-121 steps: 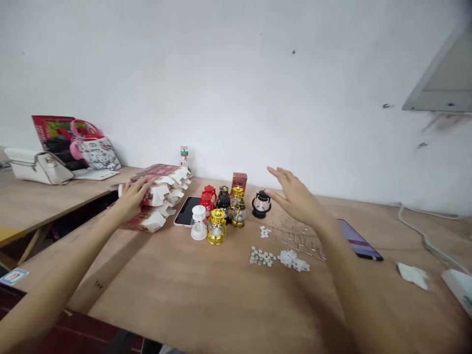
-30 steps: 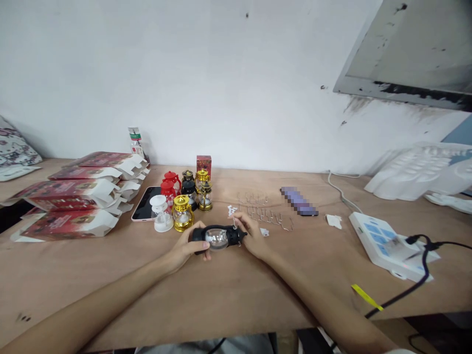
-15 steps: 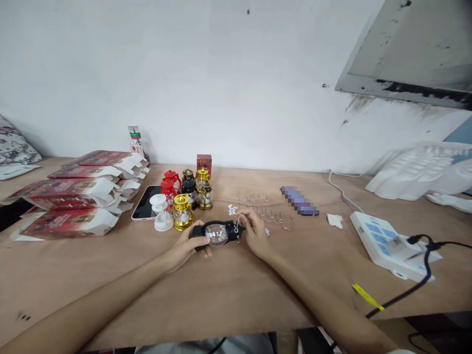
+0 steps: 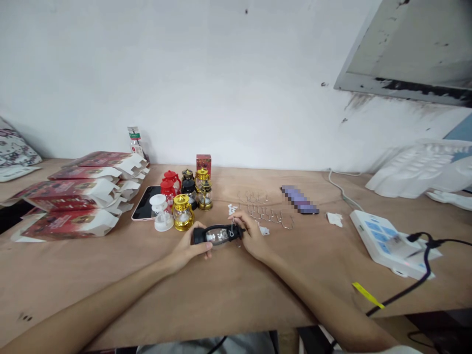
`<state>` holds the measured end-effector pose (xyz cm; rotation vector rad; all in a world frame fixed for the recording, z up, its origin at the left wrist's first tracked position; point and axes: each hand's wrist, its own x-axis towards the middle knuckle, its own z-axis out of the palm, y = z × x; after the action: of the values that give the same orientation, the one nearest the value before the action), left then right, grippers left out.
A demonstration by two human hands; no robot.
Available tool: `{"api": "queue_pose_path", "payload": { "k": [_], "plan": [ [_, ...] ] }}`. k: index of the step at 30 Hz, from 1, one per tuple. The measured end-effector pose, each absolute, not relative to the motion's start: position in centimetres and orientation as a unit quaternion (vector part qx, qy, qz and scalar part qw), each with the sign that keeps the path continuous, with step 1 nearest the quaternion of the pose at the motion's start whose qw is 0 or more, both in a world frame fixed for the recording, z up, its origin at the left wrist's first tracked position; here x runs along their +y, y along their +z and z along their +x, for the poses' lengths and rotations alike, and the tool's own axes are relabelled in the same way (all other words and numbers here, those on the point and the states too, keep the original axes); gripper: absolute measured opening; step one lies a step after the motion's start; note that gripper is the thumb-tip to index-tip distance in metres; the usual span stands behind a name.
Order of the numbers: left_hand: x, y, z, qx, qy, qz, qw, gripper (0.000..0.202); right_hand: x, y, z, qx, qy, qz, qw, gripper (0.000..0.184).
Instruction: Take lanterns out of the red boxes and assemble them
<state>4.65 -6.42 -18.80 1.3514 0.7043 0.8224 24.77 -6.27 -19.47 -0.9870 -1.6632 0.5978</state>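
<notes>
A small black lantern [image 4: 218, 235] with a clear globe lies on its side between my two hands. My left hand [image 4: 189, 246] is closed round its base, thumb against the globe. At the lantern's top end, my right hand [image 4: 250, 233] pinches a thin metal wire handle [image 4: 232, 228] that touches the black cap. Part of the wire is hidden by my fingers. Several bent wire handles [image 4: 267, 214] lie on the table just beyond my right hand. Small lanterns stand behind my left hand, among them a gold one [image 4: 183, 214], a white one [image 4: 162, 214] and a red one [image 4: 168, 189].
Red printed boxes [image 4: 70, 194] with unfolded flaps are stacked at left. Beside the lanterns lie a tablet-like device [image 4: 143, 209] and, farther right, a phone [image 4: 299, 199]. A white power strip [image 4: 387, 246] with cables occupies the right side, near white moulded pieces [image 4: 416, 169].
My right hand has shifted slightly left and up along the lantern's top, and the wire handle has moved with it. The lantern has turned a little in my left hand.
</notes>
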Motion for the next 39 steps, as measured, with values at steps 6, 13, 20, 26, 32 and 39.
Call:
{"api": "queue_pose_path", "payload": {
  "k": [6,13,20,26,32,39],
  "plan": [
    [-6.3,-18.9,4.5,0.303,0.4,0.603,0.62,0.05,-6.2,-19.9,24.5,-0.624,0.22,-0.431,0.614,0.024],
    [-6.8,-18.3,4.5,0.319,0.435,0.625,0.564,0.047,-3.2,-17.5,29.2,-0.467,0.097,-0.501,0.723,0.033],
    [-7.6,-17.2,5.1,0.357,0.523,0.651,0.417,0.041,1.6,-17.3,37.1,-0.519,-0.105,-0.735,0.424,0.038],
    [-8.3,-17.3,5.0,0.364,0.584,0.652,0.318,0.037,2.2,-18.7,38.0,-0.604,-0.111,-0.731,0.298,0.02],
    [-8.2,-17.7,4.6,0.333,0.589,0.692,0.253,0.035,1.9,-19.6,37.8,-0.659,-0.118,-0.707,0.229,0.019],
    [-8.1,-17.9,4.7,0.255,0.543,0.729,0.331,0.039,1.6,-19.1,37.5,-0.679,-0.131,-0.681,0.239,0.014]
  ]
}}
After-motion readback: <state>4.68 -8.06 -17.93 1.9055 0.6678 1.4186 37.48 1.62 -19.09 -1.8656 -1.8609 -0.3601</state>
